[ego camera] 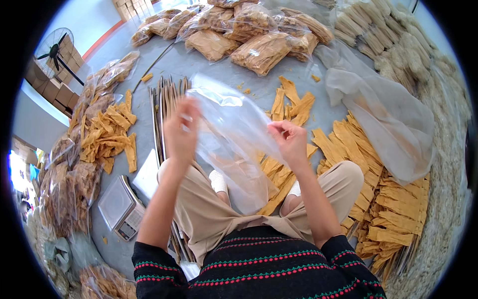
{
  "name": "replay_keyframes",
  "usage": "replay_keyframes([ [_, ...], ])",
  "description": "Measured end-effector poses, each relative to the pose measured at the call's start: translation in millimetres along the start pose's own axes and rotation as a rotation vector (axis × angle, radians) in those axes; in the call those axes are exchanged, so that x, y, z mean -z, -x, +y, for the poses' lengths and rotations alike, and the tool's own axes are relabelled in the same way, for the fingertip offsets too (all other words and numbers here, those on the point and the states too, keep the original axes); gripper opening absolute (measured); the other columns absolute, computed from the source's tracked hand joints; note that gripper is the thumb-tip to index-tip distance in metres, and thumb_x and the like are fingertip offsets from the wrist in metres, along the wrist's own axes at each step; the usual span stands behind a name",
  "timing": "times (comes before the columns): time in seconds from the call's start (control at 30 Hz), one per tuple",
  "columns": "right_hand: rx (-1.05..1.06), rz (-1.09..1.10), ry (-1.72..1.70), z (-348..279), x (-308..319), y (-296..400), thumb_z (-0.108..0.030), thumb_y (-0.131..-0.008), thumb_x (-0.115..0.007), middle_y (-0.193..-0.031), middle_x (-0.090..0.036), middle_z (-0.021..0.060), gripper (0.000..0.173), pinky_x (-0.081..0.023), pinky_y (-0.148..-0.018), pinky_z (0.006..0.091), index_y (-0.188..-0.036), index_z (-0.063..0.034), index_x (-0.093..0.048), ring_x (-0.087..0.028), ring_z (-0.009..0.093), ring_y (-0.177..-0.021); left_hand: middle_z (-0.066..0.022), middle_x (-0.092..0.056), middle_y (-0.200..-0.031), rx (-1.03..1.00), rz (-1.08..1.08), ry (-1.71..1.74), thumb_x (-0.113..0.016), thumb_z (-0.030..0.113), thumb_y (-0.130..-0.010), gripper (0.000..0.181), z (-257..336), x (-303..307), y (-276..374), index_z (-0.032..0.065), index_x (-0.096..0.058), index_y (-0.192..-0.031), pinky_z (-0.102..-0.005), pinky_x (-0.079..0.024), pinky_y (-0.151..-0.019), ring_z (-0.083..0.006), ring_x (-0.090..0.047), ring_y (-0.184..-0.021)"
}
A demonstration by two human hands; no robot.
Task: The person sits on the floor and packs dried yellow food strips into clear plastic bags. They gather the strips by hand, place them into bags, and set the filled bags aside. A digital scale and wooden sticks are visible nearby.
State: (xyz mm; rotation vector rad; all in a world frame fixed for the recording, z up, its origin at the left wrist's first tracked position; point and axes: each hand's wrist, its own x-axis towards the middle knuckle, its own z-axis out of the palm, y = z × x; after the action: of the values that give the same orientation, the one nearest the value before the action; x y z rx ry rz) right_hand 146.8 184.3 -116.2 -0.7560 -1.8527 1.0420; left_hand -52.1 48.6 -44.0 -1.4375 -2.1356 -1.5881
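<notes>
A clear plastic bag (231, 123) hangs between my two hands above the floor, in front of my knees. My right hand (289, 136) pinches its right edge between thumb and fingers. My left hand (183, 123), blurred, is at the bag's upper left edge; whether its fingers grip the plastic cannot be told. Beneath and beyond the bag lie flat yellow-brown dried strips (278, 172), partly seen through it. More such strips form a layered stack (396, 202) at my right, partly under a translucent plastic sheet (388, 127). A loose pile of strips (108, 130) lies on the left.
A digital scale (121, 209) stands on the floor by my left knee, near a bundle of thin sticks (164, 97). Filled clear bags (261, 52) are heaped at the far side and along the left. Pale bundles (399, 52) line the right. A fan (55, 50) stands far left.
</notes>
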Motion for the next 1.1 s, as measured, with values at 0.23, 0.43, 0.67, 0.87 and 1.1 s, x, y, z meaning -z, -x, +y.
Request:
replay_keyframes([
  [0.23, -0.17, -0.269, -0.125, -15.7, -32.0, 29.7, -0.004, -0.074, -0.069, -0.063, -0.06, 0.0024, 0.009, -0.038, -0.051, 0.0216, -0.069, 0.0013, -0.064, -0.049, 0.005, -0.056, -0.0118, -0.066, -0.084, 0.736, -0.597, 0.758, -0.059, 0.018, -0.088, 0.028, -6.8, -59.5, 63.4, -0.0068, -0.062, -0.099, -0.0247, -0.054, -0.06, -0.0147, -0.064, -0.072],
  [0.43, -0.439, -0.371, -0.635, 0.6, -30.3, 32.0, -0.007, -0.077, -0.068, -0.069, -0.06, -0.0036, 0.007, -0.04, -0.053, 0.018, -0.077, -0.0021, -0.064, -0.049, 0.003, -0.058, -0.0099, -0.065, -0.081, 0.691, -0.567, 0.777, -0.057, 0.015, -0.088, 0.021, -17.7, -62.4, 65.8, -0.0034, -0.063, -0.094, -0.0245, -0.054, -0.057, -0.0138, -0.064, -0.071],
  [0.67, -0.488, 0.199, -0.819, 40.8, 32.3, -7.4, -0.012, -0.087, -0.058, -0.073, -0.059, -0.0032, 0.006, -0.045, -0.052, 0.0206, -0.083, -0.0085, -0.06, -0.053, 0.005, -0.058, -0.0008, -0.054, -0.061, 0.704, -0.036, 0.634, -0.054, 0.013, -0.089, 0.009, -85.5, -8.3, 14.9, 0.0074, -0.059, -0.087, -0.0197, -0.041, -0.04, -0.008, -0.054, -0.05],
  [0.87, -0.416, 0.597, -0.606, 70.1, 123.9, -22.9, -0.021, -0.094, -0.047, -0.074, -0.056, 0.002, 0.019, -0.046, -0.056, 0.0244, -0.082, -0.0066, -0.049, -0.054, 0.011, -0.065, 0.0005, -0.049, -0.059, 0.754, 0.488, 0.586, -0.05, 0.0, -0.082, 0.014, -197.8, 105.5, -38.3, 0.006, -0.061, -0.087, -0.0207, -0.027, -0.035, -0.0076, -0.041, -0.043],
  [1.1, -0.034, 1.034, -0.669, 35.8, 155.4, -32.4, -0.015, -0.094, -0.045, -0.104, -0.057, 0.0154, 0.018, -0.051, -0.075, 0.0339, -0.097, 0.0024, -0.046, -0.059, 0.023, -0.091, -0.0033, -0.054, -0.067, 0.611, 1.033, 0.173, -0.046, 0.004, -0.089, 0.017, -262.2, 161.0, -18.5, 0.0053, -0.062, -0.094, -0.0236, -0.035, -0.037, -0.0101, -0.047, -0.045],
])
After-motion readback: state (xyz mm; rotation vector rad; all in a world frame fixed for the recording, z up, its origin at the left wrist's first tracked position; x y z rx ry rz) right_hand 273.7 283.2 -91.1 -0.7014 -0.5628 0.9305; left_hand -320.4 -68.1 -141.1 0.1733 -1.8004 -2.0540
